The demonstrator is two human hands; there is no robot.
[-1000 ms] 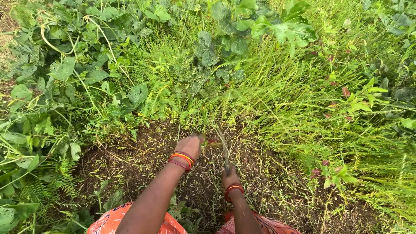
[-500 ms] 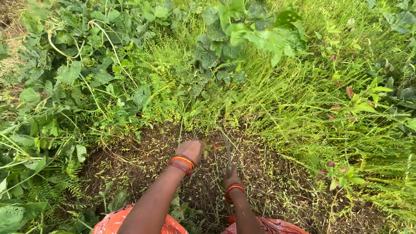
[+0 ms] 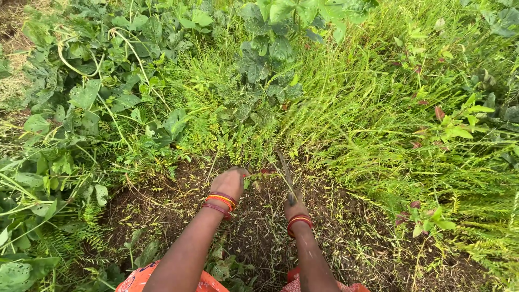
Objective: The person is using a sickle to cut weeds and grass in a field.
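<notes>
We are outdoors, in a garden plot or field edge thick with weeds, not in any room; dense fine-leaved green weeds [image 3: 346, 108] fill the ground from twelve to three o'clock; broad-leaved vines [image 3: 113, 92] with pale trailing stems sprawl from nine to eleven o'clock; ferns [image 3: 65, 243] crowd in at eight o'clock; a patch of bare dark soil [image 3: 346, 232] strewn with cut stalks lies at six o'clock, ringed by the growth; daylight falls on everything, with no walls or paving showing.
</notes>
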